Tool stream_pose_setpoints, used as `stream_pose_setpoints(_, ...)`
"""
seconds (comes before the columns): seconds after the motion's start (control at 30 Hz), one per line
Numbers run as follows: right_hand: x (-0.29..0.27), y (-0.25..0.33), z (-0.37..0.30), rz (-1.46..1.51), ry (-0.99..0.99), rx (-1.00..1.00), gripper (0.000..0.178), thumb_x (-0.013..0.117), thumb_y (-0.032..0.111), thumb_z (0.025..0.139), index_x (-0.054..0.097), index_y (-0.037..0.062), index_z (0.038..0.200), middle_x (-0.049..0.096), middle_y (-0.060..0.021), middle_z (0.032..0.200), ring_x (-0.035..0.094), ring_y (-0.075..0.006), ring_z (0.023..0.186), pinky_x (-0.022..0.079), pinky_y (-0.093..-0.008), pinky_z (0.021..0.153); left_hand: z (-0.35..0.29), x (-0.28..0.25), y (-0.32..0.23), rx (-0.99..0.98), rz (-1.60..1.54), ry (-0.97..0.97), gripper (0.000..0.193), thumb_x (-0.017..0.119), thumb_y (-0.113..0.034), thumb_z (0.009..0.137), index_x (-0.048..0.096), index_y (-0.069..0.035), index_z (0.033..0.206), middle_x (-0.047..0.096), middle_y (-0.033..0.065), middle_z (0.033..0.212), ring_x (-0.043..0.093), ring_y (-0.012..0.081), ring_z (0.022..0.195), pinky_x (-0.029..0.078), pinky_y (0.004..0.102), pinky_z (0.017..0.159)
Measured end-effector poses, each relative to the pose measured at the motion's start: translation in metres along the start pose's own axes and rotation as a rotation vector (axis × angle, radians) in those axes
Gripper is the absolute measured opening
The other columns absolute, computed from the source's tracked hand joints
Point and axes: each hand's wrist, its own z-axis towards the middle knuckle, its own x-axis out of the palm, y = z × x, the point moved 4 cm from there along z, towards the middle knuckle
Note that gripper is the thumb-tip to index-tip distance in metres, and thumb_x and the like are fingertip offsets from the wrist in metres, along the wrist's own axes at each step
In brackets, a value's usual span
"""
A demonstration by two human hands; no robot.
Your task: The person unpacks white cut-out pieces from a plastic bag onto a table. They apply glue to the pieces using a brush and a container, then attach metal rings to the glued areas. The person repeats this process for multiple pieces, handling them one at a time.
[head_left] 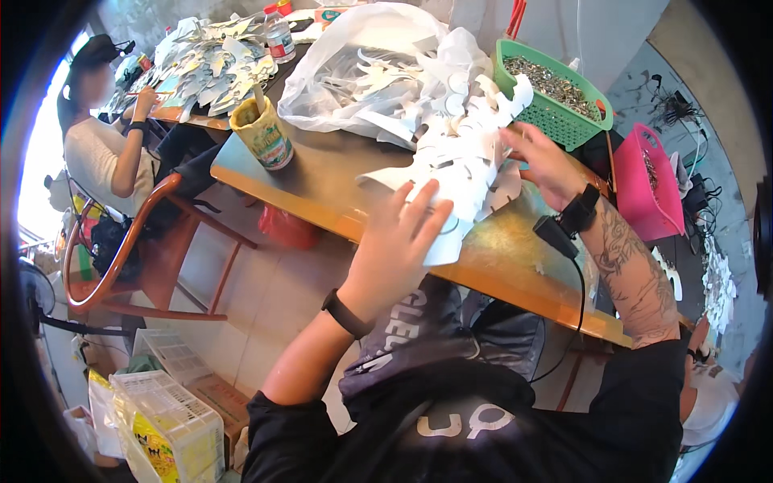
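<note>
A pile of flat white cut-out pieces (463, 173) with curved, jagged outlines lies in front of me at the table's edge, spilling from the mouth of a clear plastic bag (318, 101). My left hand (396, 241) rests on the near left side of the pile, fingers spread and pointing away from me. At the pile's right side is my right hand (549, 165), its fingers apart and slightly bent beside the outer pieces. Neither hand visibly grips a piece. What the pieces are made of, I cannot tell.
Left of the bag stands a yellow, smeared can (262, 133) with a handle sticking out. A green basket (555, 97) of small metal parts and a pink basket (644, 185) are at the right. Beyond a wooden chair (153, 258), a person (105, 137) sits by another heap of cut-outs (217, 68).
</note>
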Motion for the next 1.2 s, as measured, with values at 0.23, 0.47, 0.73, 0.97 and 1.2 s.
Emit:
stream_pose_setpoints(0.23,0.017,-0.036,0.027,0.245,0.273,-0.073,0.046,0.059,0.012,0.102,0.046,0.0002,0.145,0.062,-0.0100,0.130,0.062,-0.0179,0.115,0.052,-0.0365,0.098,0.002,-0.019,0.013,0.127,0.104,-0.005,0.039,0.065,-0.014,0.086,0.069,-0.017,0.124,0.056,0.0056,0.149,0.054,0.0329,0.130,0.045,0.0455,0.102)
stream_pose_setpoints(0.47,-0.036,0.044,0.036,-0.848,0.046,-0.277,0.029,0.071,0.026,0.095,0.072,-0.0030,0.092,0.066,-0.0027,0.069,0.058,-0.0128,0.064,0.047,-0.0321,0.062,-0.001,-0.032,0.020,0.043,-0.072,0.178,0.078,0.080,-0.021,0.063,0.060,-0.019,0.138,0.047,0.0108,0.156,0.044,0.0358,0.142,0.026,0.0559,0.117)
stream_pose_setpoints(0.73,0.053,0.153,0.059,-0.640,0.123,-0.832,0.016,0.066,0.011,0.099,0.072,-0.0030,0.104,0.073,-0.0080,0.099,0.067,-0.0153,0.092,0.053,-0.0290,0.088,-0.012,-0.040,0.068,-0.075,-0.025,-0.041,0.088,0.080,-0.029,0.065,0.049,-0.007,0.144,0.046,0.0196,0.153,0.044,0.0382,0.139,0.024,0.0563,0.117)
stream_pose_setpoints(0.97,0.105,0.117,0.172,-1.068,0.364,-0.878,0.014,0.066,0.000,0.091,0.073,-0.0005,0.104,0.070,-0.0114,0.107,0.068,-0.0239,0.098,0.053,-0.0341,0.089,-0.008,-0.068,0.094,-0.030,-0.232,-0.136,0.067,0.068,-0.018,0.074,0.051,-0.003,0.136,0.051,0.0212,0.146,0.049,0.0398,0.131,0.031,0.0535,0.113)
stream_pose_setpoints(1.2,0.178,0.104,0.201,-1.613,0.499,-0.801,0.073,0.064,-0.012,0.073,0.059,0.0176,0.140,0.047,-0.0129,0.151,0.051,-0.0383,0.134,0.050,-0.0450,0.108,0.030,-0.030,0.143,-0.233,0.010,-0.097,0.047,0.060,-0.009,0.089,0.051,0.003,0.134,0.050,0.0237,0.145,0.048,0.0383,0.135,0.036,0.0492,0.113)
